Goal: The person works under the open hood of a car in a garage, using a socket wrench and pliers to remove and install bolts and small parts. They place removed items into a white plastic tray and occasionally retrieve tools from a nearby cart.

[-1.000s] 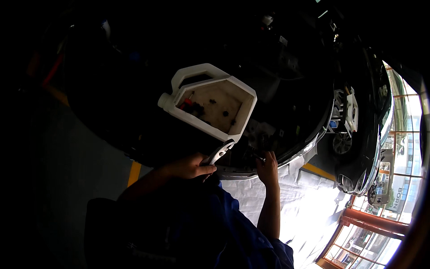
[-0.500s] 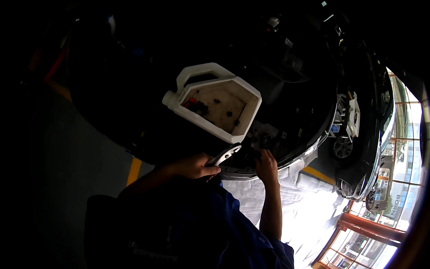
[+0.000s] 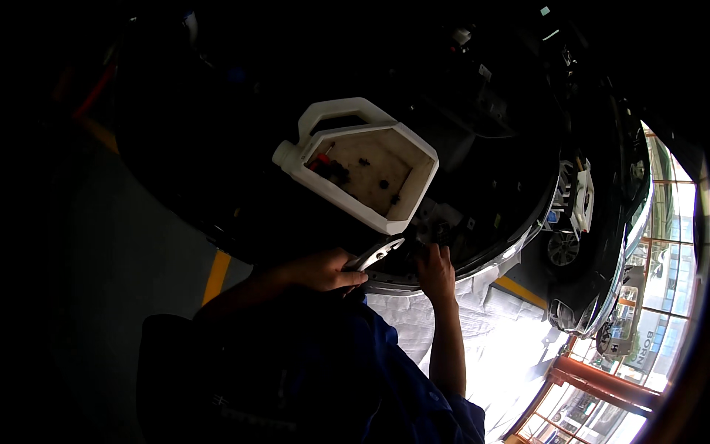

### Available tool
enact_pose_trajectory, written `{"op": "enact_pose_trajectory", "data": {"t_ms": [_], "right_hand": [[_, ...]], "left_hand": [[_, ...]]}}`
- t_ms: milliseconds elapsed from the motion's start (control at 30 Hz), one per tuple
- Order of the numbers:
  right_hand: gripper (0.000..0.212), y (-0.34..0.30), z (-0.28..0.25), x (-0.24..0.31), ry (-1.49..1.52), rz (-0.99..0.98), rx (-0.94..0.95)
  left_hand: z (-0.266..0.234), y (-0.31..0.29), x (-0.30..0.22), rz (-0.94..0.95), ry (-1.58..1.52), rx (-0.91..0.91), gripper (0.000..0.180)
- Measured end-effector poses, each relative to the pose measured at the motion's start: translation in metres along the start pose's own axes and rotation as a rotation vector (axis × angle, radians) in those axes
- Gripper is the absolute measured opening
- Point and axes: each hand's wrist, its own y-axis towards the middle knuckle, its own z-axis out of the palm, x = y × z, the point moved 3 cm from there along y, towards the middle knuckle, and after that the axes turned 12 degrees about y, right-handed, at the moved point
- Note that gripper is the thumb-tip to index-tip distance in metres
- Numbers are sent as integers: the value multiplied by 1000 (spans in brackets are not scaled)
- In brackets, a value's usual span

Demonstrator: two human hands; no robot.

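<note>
L hand (image 3: 322, 270) is gripping a metal hand tool (image 3: 375, 255), clenched round its handle, tip aiming at dark car underside. R hand (image 3: 435, 271) is pressing there; grip can't tell. White cut-open jug (image 3: 362, 170) is sitting above, 1 tray.

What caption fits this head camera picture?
Left hand grips a grey metal tool below a cut-open white plastic jug.

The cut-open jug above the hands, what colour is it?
White jug, with a grimy tan inside; head view.

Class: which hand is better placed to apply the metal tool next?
Probably left: the left hand grips the metal tool, tip toward the dark fitting; the right hand only touches that fitting.
</note>
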Motion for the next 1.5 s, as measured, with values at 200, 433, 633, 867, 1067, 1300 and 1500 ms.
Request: {"op": "enact_pose_trajectory", "data": {"t_ms": [200,433,633,867,1067,1300,1500], "right_hand": [[31,6,7,-13,-11,47,-26],[34,-1,14,-27,-1,108,-46],[32,5,3,-3,81,-179,-64],[30,4,-2,4,17,-194,-147],[36,9,8,-26,21,179,-4],[39,4,15,-26,-17,234,-8],[32,6,13,-17,57,41,-161]], "left_hand": [[3,0,2,20,-15,10,31],[1,0,4,31,-23,-14,37],[-1,-1,4,2,15,4,34],[-6,-8,-7,-14,47,-32,32],[-20,-29,-20,-20,197,-213,26],[-29,-48,0,26,533,-478,12],[-40,-61,42,-86,962,-488,16]]}}
